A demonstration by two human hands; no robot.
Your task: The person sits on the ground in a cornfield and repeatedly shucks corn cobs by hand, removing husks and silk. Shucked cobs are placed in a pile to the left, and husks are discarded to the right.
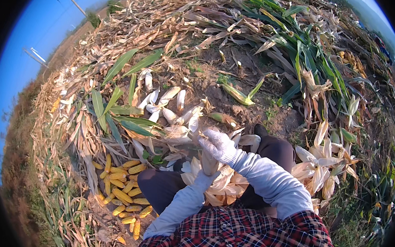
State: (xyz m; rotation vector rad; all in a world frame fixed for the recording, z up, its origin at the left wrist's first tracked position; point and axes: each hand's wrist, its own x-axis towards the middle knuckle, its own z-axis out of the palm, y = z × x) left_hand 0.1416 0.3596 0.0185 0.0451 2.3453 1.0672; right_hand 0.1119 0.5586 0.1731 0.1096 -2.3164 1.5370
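Observation:
Between my knees an ear of corn in its husk [209, 163] stands upright in my hands. My left hand [206, 179] is shut around its lower end. My right hand [218, 145], in a pale knitted glove, grips its upper end, and the fingers cover the tip. Loose dry husks [226, 186] lie in my lap below both hands. Unhusked ears with whitish husks [170, 115] are heaped on the ground just beyond my hands. A pile of husked yellow corn cobs [121, 186] lies beside my left knee.
Discarded husks [322, 163] are heaped to my right. A green-husked ear [238, 95] and cut stubble lie on bare soil [215, 81] ahead. Dry stalks [164, 27] ring the far side, with green corn leaves [304, 45] at the right. More yellow cobs [353, 63] lie far right.

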